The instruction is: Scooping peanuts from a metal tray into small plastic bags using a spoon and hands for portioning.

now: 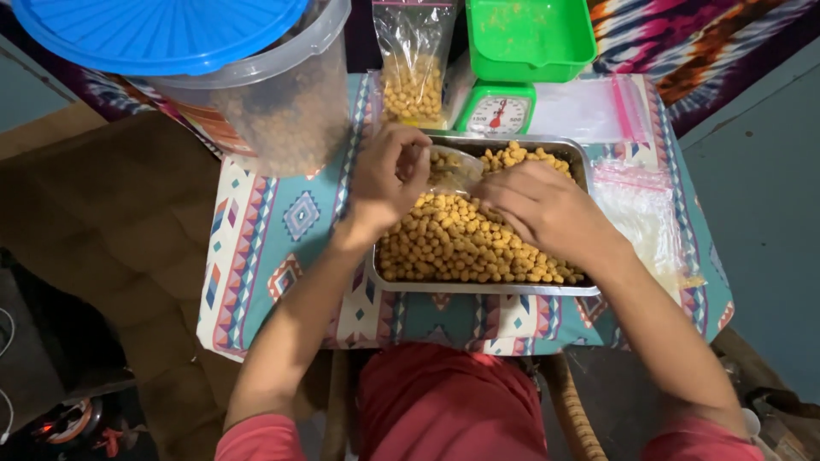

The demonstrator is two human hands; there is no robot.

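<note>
Both arms reaching fwd from bottom edge, red sleeves at shoulders, forearms bare. Left hand point(389, 175) raised, fingers curled, thumb + fingertips pinched together, knuckles up. Right hand point(538, 209) palm down, fingers extended toward left hand, wrist angled inward. Hands near each other, not touching. Elbows bent, spread wide.

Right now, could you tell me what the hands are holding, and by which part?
The left hand pinches a small clear bag by its open rim; the right hand scoops into the snack balls.

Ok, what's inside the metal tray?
The tray holds a heap of small round yellow snacks. The right hand and a small clear bag held by the left hand cover part of it.
</note>
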